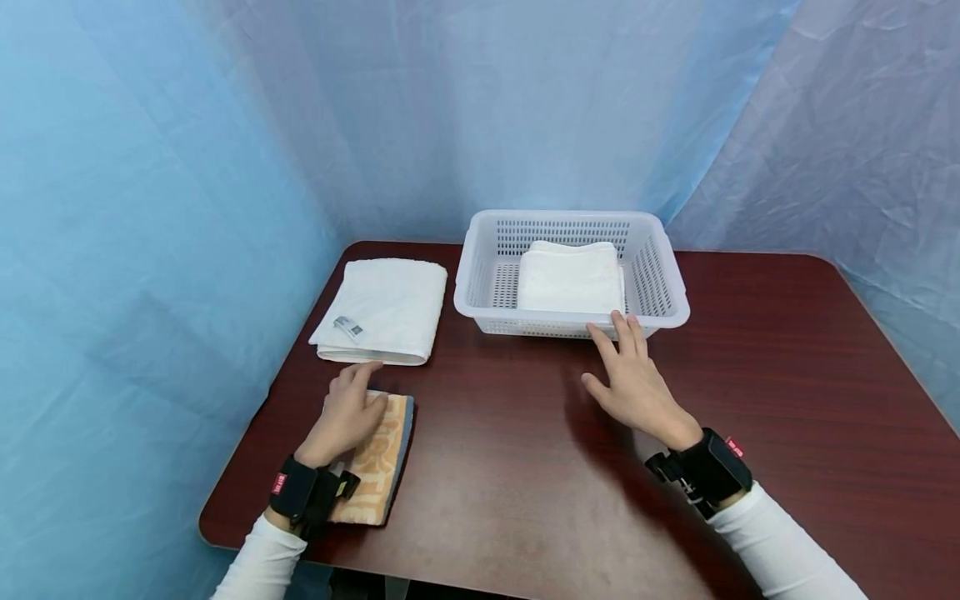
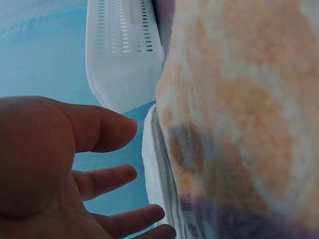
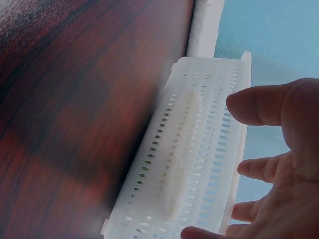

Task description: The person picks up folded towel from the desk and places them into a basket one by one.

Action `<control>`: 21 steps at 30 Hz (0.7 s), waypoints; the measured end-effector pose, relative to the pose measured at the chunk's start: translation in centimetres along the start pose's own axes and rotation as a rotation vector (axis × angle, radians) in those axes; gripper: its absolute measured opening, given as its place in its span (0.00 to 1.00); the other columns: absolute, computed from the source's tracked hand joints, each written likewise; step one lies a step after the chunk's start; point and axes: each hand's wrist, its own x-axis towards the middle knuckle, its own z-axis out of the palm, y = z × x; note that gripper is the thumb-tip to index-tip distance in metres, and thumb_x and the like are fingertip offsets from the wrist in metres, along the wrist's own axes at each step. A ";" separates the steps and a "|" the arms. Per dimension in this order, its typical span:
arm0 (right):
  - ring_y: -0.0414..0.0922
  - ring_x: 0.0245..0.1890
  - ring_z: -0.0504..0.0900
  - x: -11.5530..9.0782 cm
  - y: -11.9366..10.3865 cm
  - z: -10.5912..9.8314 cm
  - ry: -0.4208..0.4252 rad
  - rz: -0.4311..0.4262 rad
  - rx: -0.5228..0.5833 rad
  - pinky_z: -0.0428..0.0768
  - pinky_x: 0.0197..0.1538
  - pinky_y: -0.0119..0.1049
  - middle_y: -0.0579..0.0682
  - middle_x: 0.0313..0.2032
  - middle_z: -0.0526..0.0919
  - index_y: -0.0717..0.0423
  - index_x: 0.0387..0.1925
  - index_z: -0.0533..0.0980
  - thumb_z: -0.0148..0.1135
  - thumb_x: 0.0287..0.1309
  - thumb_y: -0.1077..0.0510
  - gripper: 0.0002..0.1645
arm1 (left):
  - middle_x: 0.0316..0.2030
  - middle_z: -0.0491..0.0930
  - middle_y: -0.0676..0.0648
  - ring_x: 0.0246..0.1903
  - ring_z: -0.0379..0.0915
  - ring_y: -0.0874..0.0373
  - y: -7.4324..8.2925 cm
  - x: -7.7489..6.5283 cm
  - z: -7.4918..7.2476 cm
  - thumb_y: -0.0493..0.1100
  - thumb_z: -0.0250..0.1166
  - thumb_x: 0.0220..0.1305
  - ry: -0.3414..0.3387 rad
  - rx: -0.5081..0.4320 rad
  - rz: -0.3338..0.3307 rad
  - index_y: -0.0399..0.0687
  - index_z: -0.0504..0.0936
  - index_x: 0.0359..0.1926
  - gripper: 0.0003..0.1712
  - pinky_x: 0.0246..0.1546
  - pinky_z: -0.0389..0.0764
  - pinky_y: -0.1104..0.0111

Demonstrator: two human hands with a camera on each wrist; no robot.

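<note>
An orange and cream patterned towel with a blue edge (image 1: 386,467) lies folded near the table's front left. Over it hovers my left hand (image 1: 348,417), its fingers apart and holding nothing; part of the towel is hidden beneath the hand and wrist. Just beyond the fingertips is a folded white towel (image 1: 390,300) bearing a small printed tag. My right hand (image 1: 637,387) is spread near the front rim of a white plastic basket (image 1: 480,313), with nothing in its grasp. Inside the basket sits another folded white cloth (image 1: 572,279).
The dark reddish-brown table (image 1: 510,467) carries all these things, its back edge close to a blue curtain (image 1: 450,108). More blue fabric hangs along the left and right sides. The basket stands at the back middle, right of the white towel.
</note>
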 end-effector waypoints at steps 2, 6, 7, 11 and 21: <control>0.67 0.75 0.38 0.0 0.0 0.0 0.003 -0.001 -0.002 0.67 0.57 0.71 0.70 0.75 0.42 0.63 0.74 0.57 0.62 0.64 0.56 0.42 | 0.66 0.58 0.24 0.65 0.53 0.27 -0.1 0.0 0.0 0.38 0.56 0.70 -0.004 0.007 -0.011 0.36 0.62 0.71 0.31 0.60 0.55 0.33; 0.68 0.75 0.38 0.0 0.0 0.0 0.003 -0.002 -0.003 0.67 0.57 0.71 0.70 0.75 0.42 0.63 0.74 0.57 0.62 0.64 0.56 0.42 | 0.67 0.57 0.25 0.65 0.53 0.28 -0.4 -0.2 -0.1 0.38 0.57 0.70 -0.017 0.016 -0.035 0.36 0.62 0.71 0.32 0.60 0.55 0.33; 0.68 0.75 0.38 0.0 0.0 0.0 0.004 -0.003 -0.003 0.67 0.57 0.71 0.70 0.75 0.42 0.63 0.74 0.57 0.62 0.64 0.56 0.42 | 0.67 0.57 0.25 0.65 0.52 0.28 -0.5 -0.3 -0.2 0.39 0.57 0.70 -0.019 0.015 -0.043 0.36 0.62 0.71 0.32 0.60 0.54 0.33; 0.67 0.75 0.37 0.0 0.0 0.0 0.004 -0.004 -0.003 0.67 0.57 0.71 0.70 0.75 0.42 0.63 0.74 0.57 0.62 0.64 0.56 0.42 | 0.68 0.55 0.25 0.66 0.51 0.28 -0.7 -0.5 -0.4 0.40 0.57 0.70 -0.029 0.003 -0.064 0.36 0.61 0.72 0.33 0.61 0.53 0.32; 0.67 0.75 0.36 0.0 -0.1 -0.1 -0.011 0.005 0.002 0.66 0.58 0.72 0.70 0.75 0.40 0.63 0.74 0.56 0.61 0.65 0.56 0.42 | 0.68 0.52 0.23 0.64 0.55 0.28 -1.1 -0.9 -0.7 0.39 0.54 0.72 -0.066 -0.031 -0.065 0.34 0.59 0.72 0.32 0.56 0.67 0.38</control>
